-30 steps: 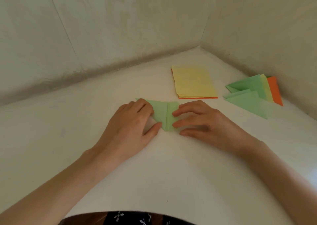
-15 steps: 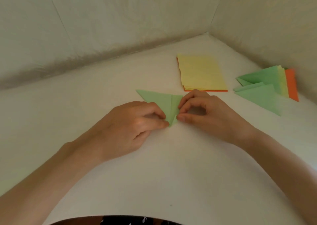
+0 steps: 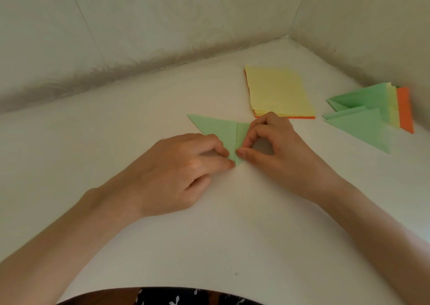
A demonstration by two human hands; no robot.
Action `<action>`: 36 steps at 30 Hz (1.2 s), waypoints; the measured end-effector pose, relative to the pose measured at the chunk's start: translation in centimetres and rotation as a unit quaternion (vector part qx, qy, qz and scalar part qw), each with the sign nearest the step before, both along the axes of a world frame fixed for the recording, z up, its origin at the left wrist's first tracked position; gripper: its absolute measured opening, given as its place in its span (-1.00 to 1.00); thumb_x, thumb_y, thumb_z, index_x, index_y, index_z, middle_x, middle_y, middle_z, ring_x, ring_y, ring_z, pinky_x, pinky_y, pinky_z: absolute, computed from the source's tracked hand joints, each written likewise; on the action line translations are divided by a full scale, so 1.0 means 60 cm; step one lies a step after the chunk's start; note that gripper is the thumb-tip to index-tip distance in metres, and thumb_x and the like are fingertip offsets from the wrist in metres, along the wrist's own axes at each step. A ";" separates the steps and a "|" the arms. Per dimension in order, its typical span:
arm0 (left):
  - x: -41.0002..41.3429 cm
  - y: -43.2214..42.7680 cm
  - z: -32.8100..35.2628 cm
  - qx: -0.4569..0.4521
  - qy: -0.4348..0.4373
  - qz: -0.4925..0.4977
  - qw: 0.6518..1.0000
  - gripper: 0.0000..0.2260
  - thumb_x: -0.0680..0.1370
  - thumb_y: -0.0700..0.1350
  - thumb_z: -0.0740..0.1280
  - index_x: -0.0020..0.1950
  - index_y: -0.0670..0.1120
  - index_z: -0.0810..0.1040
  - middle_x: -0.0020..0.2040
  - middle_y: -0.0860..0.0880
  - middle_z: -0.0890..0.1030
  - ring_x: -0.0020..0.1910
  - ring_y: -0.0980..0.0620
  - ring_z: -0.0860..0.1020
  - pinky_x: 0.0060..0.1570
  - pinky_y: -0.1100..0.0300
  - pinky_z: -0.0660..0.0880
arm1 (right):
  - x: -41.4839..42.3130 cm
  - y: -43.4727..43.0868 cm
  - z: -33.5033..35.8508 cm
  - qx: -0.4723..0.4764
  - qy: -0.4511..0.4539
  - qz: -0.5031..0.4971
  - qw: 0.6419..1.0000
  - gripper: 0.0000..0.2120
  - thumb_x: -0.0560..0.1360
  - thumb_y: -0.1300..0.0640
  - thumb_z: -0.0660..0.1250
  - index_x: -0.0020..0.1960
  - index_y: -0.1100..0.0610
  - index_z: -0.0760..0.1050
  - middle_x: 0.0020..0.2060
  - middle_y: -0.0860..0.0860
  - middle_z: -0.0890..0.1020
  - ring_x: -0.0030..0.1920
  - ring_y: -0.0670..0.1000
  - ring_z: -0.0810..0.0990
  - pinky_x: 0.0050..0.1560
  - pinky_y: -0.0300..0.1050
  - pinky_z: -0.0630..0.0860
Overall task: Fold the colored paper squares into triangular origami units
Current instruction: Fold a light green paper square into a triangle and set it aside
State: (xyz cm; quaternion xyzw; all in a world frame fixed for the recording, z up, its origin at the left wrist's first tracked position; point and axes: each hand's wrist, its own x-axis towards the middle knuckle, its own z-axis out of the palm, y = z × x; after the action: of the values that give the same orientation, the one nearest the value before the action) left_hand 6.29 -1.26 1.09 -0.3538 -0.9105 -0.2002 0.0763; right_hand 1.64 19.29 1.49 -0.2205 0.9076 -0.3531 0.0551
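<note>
The left hand (image 3: 183, 165) reaches in from the lower left, palm down, fingers curled, thumb and forefinger tips pinching the near tip of the green paper (image 3: 218, 128); the paper lies flat mid-surface (image 3: 116, 141), a triangle with its long edge running left to right on the far side and its point aimed at the person; the right hand (image 3: 281, 151) curls forefinger and thumb onto its right flap; farther right lie a yellow stack (image 3: 277, 88) and folded units (image 3: 363, 123).
</note>
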 end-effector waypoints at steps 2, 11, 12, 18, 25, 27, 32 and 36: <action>0.002 0.002 -0.001 -0.006 0.001 0.003 1.000 -0.61 0.45 -0.17 0.09 0.18 -0.01 0.56 0.05 -0.03 0.57 -0.02 -0.04 0.56 -0.24 0.07 0.57 | 0.002 0.001 -0.001 0.016 0.021 0.002 1.000 -0.89 0.45 0.11 0.40 -0.17 0.02 0.46 -0.09 -0.09 0.38 0.01 -0.12 0.26 0.05 -0.54 0.17; 0.003 0.003 -0.011 0.002 -0.006 0.014 1.000 -0.60 0.48 -0.13 0.09 0.19 0.04 0.61 0.09 -0.04 0.52 0.04 0.05 0.45 -0.15 0.23 0.42 | 0.005 0.012 -0.002 0.051 0.063 -0.024 0.996 -0.87 0.54 0.05 0.25 0.05 0.07 0.46 0.02 -0.05 0.35 0.11 -0.07 0.23 0.07 -0.34 0.17; 0.004 0.004 -0.011 0.001 -0.006 0.015 1.000 -0.60 0.48 -0.13 0.09 0.19 0.04 0.61 0.09 -0.04 0.52 0.04 0.05 0.45 -0.15 0.23 0.41 | 0.006 0.011 -0.004 0.054 0.056 -0.031 0.997 -0.79 0.50 -0.04 0.27 0.06 0.06 0.44 0.03 -0.06 0.34 0.12 -0.08 0.23 0.09 -0.33 0.17; 0.003 0.006 -0.005 0.009 -0.008 0.021 1.000 -0.62 0.48 -0.12 0.10 0.13 0.05 0.65 0.07 -0.01 0.55 -0.01 0.08 0.50 -0.20 0.22 0.45 | -0.007 0.013 -0.014 0.063 0.098 -0.030 0.993 -0.84 0.51 0.05 0.30 0.07 0.05 0.45 0.04 -0.08 0.33 0.08 -0.07 0.24 0.17 -0.18 0.23; -0.001 -0.004 0.000 0.035 0.009 0.039 0.999 -0.78 0.49 -0.13 0.14 -0.16 -0.12 0.58 -0.07 0.01 0.59 0.00 -0.03 0.61 0.15 0.18 0.40 | -0.014 0.040 -0.001 0.064 0.148 0.204 0.966 -0.63 0.50 -0.06 0.24 0.17 0.15 0.56 0.23 0.09 0.52 0.29 -0.02 0.37 0.32 -0.23 0.25; -0.004 -0.007 -0.001 0.027 0.004 0.052 0.998 -0.81 0.51 -0.04 0.16 -0.16 -0.07 0.53 -0.08 0.05 0.57 0.00 0.00 0.60 0.27 0.21 0.30 | -0.010 0.030 -0.003 0.062 0.167 0.197 0.964 -0.65 0.50 -0.04 0.24 0.14 0.16 0.58 0.15 0.11 0.56 0.16 -0.02 0.46 0.21 -0.19 0.35; -0.010 -0.010 -0.008 0.013 0.010 0.079 0.997 -0.73 0.51 0.16 0.22 -0.13 -0.03 0.51 -0.07 0.08 0.56 -0.03 0.02 0.60 0.24 0.19 0.30 | -0.001 0.016 -0.007 0.090 0.263 0.165 0.946 -0.70 0.54 -0.02 0.22 0.04 0.15 0.62 -0.05 0.09 0.58 -0.14 0.11 0.53 -0.06 0.01 0.44; -0.013 -0.010 -0.007 0.015 0.039 0.100 0.994 -0.73 0.50 0.12 0.22 -0.18 -0.05 0.55 -0.13 0.06 0.58 -0.15 0.00 0.57 0.02 0.20 0.38 | 0.010 0.005 -0.008 0.110 0.298 0.148 0.937 -0.69 0.57 -0.02 0.18 -0.03 0.14 0.62 -0.14 0.07 0.57 -0.23 0.11 0.50 -0.16 0.02 0.46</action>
State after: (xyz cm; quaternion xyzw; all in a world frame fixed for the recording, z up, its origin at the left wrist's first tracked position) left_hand 5.52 -1.88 0.66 -0.2673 -0.9345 -0.1914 0.1368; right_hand 2.24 19.61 1.00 -0.4399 0.8725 -0.1573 -0.1430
